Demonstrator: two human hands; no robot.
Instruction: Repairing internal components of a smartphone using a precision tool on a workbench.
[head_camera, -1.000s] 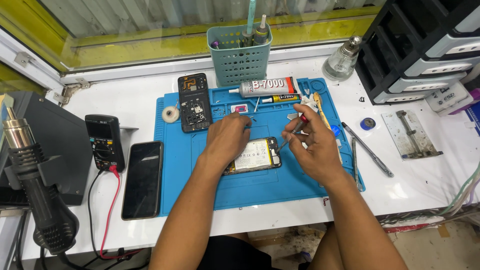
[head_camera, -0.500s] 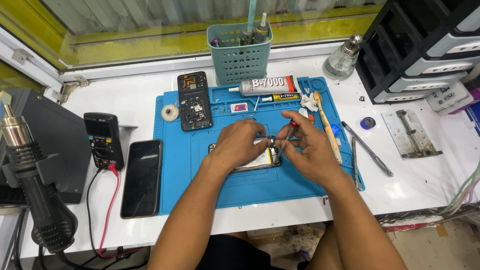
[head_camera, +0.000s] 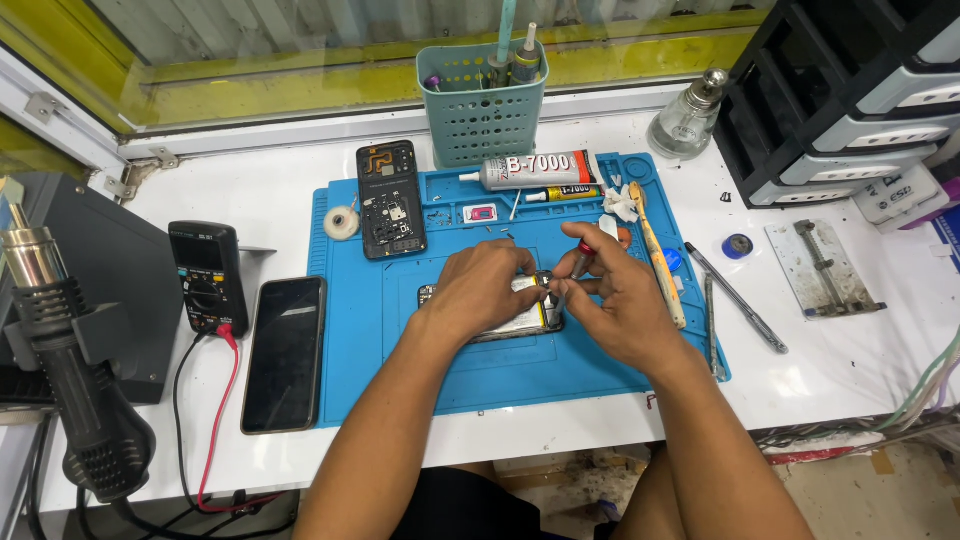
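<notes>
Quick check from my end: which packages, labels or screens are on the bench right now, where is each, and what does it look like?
Large glue tube: top of blue mat, lying sideways, white with red-and-black label.
Small glue tube: just below it, yellow and black.
Multimeter: left of mat, black, small dark screen.
Phone: beside multimeter, black screen, off.
Boxes: far right, white, printed labels.

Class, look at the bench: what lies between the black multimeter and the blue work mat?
In the head view, a dark-screened phone lies flat on the white bench between the multimeter and the blue mat.
</notes>
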